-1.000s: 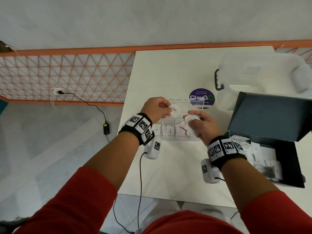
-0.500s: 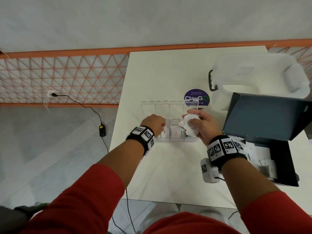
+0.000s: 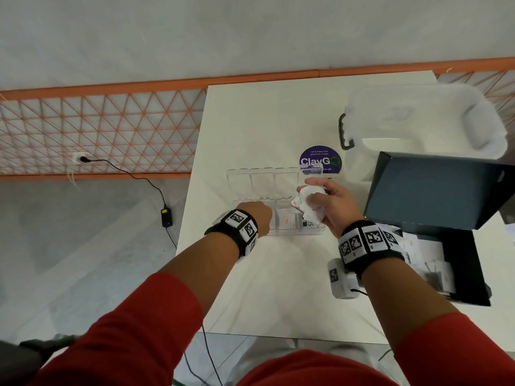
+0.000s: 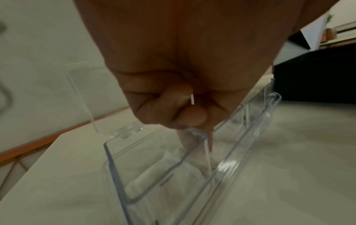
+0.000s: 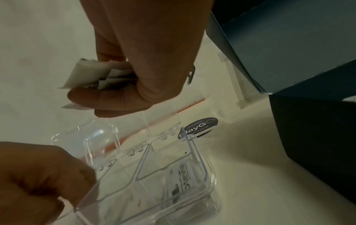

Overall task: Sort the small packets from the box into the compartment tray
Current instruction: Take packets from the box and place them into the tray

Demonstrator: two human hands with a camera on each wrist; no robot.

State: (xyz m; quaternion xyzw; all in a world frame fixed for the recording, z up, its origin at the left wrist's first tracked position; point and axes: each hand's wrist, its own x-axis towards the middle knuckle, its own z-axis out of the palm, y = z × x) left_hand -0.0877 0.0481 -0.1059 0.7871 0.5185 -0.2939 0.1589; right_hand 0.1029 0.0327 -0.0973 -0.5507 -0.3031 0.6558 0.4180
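A clear compartment tray [image 3: 239, 181] with its lids open lies mid-table. My left hand [image 3: 264, 215] is curled over its left end; in the left wrist view the fingertips [image 4: 192, 141] reach down into a compartment, pinching a white packet [image 4: 173, 166] that sits there. Just above the tray's right end my right hand [image 3: 315, 196] grips a bunch of white packets [image 3: 305, 203], which the right wrist view also shows [image 5: 86, 71]. A packet with red print [image 3: 285, 221] and one with green print [image 3: 309, 224] lie in the right compartments. The dark box [image 3: 468, 263] at right holds more packets [image 3: 429, 254].
The box's lid [image 3: 434, 190] stands up close to my right hand. A translucent bin [image 3: 418, 121] with a dark handle sits at the back right. A purple round sticker [image 3: 320, 161] lies behind the tray. The table's left edge [image 3: 189, 196] is near my left wrist.
My left hand carried a white packet from beside the right hand down and left into the tray's left end. The right hand stayed over the tray with its bunch.
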